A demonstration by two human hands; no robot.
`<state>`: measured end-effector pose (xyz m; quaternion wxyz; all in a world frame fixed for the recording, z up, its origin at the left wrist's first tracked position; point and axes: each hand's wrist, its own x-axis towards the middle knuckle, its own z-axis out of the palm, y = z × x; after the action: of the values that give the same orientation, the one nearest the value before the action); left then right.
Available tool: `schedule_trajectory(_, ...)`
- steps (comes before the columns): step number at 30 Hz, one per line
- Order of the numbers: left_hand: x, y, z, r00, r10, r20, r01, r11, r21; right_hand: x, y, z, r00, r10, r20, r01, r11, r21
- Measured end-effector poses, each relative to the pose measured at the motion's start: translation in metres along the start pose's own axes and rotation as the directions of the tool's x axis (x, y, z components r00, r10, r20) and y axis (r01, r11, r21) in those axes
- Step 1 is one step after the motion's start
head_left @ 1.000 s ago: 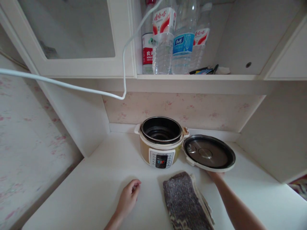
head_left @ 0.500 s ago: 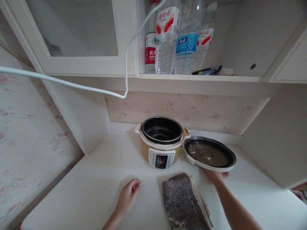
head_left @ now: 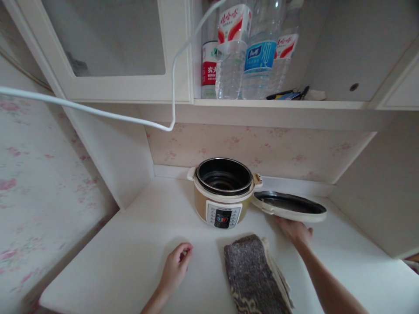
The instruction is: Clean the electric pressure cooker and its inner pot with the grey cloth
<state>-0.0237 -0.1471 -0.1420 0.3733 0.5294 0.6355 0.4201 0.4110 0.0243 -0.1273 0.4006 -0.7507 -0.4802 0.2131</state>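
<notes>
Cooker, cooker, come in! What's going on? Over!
Right hand holds lid from below, beside cooker. Left hand half-curled, nothing visible in it. Cooker uncovered. Cloth between the hands.

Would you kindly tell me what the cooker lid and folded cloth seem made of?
Cooker lid: probably smooth white plastic outside, judging by its moulded rim; the dark, shiny underside may be metal. Folded cloth: matte textile, fibre uncertain, given its speckled surface and layered edges.

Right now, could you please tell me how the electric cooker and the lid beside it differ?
The electric cooker stands upright; the lid is inner side up, with the right hand under its near edge. The cooker is deep; the lid is shallow. The cooker bears a control panel; none shows on the lid. Both have a dark inside and a white rim.
</notes>
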Motion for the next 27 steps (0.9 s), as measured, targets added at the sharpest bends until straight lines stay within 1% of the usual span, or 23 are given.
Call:
schedule_trajectory(3, 0.0, 0.001, 0.0, 1.0, 0.001, 0.003, -0.001, 1.0, 0.003, 0.001, 0.007, -0.006, 0.998, 0.057, 0.024, -0.05, 0.969, -0.241)
schedule_trajectory(6, 0.0, 0.002, -0.001, 1.0, 0.006, 0.01, -0.006, 1.0, 0.017, -0.004, 0.016, -0.014, 0.996, 0.066, 0.066, -0.028, 0.885, -0.465)
schedule_trajectory(8, 0.0, 0.001, -0.001, 1.0, 0.01, 0.012, -0.01, 1.0, 0.026, -0.01, 0.02, -0.02, 0.995, 0.049, 0.082, 0.004, 0.834, -0.552)
schedule_trajectory(10, 0.0, 0.001, -0.001, 1.0, 0.014, 0.015, -0.014, 0.999, 0.033, -0.015, 0.022, -0.028, 0.997, -0.009, 0.08, 0.053, 0.819, -0.572)
schedule_trajectory(13, 0.0, 0.002, -0.001, 1.0, 0.011, 0.02, -0.012, 0.999, 0.048, -0.022, 0.022, -0.044, 0.985, -0.166, 0.038, 0.159, 0.814, -0.559)
schedule_trajectory(15, 0.0, 0.003, -0.001, 1.0, 0.008, 0.016, -0.009, 0.998, 0.06, -0.027, 0.02, -0.055, 0.97, -0.242, -0.004, 0.2, 0.812, -0.549)
schedule_trajectory(18, 0.0, 0.005, -0.001, 1.0, 0.01, 0.006, -0.01, 0.997, 0.077, -0.033, 0.016, -0.067, 0.96, -0.278, -0.031, 0.217, 0.811, -0.543)
schedule_trajectory(21, 0.0, 0.006, -0.001, 1.0, 0.013, -0.003, -0.013, 0.996, 0.087, -0.039, 0.014, -0.07, 0.953, -0.3, -0.031, 0.246, 0.832, -0.497)
schedule_trajectory(22, 0.0, 0.007, -0.001, 1.0, 0.014, -0.004, -0.014, 0.996, 0.088, -0.039, 0.015, -0.069, 0.954, -0.296, -0.049, 0.242, 0.856, -0.457)
schedule_trajectory(23, 0.0, 0.007, -0.001, 1.0, 0.017, -0.003, -0.016, 0.996, 0.088, -0.039, 0.015, -0.066, 0.957, -0.271, -0.103, 0.213, 0.897, -0.387)
schedule_trajectory(24, -0.001, 0.007, -0.001, 1.0, 0.02, 0.0, -0.02, 0.996, 0.087, -0.039, 0.016, -0.063, 0.957, -0.222, -0.186, 0.162, 0.942, -0.293)
schedule_trajectory(25, -0.001, 0.008, -0.001, 1.0, 0.024, 0.003, -0.024, 0.996, 0.086, -0.037, 0.016, -0.06, 0.948, -0.156, -0.279, 0.105, 0.976, -0.189)
schedule_trajectory(27, -0.001, 0.007, -0.001, 0.999, 0.034, 0.006, -0.034, 0.996, 0.083, -0.034, 0.018, -0.053, 0.908, -0.036, -0.417, 0.033, 0.999, -0.013)
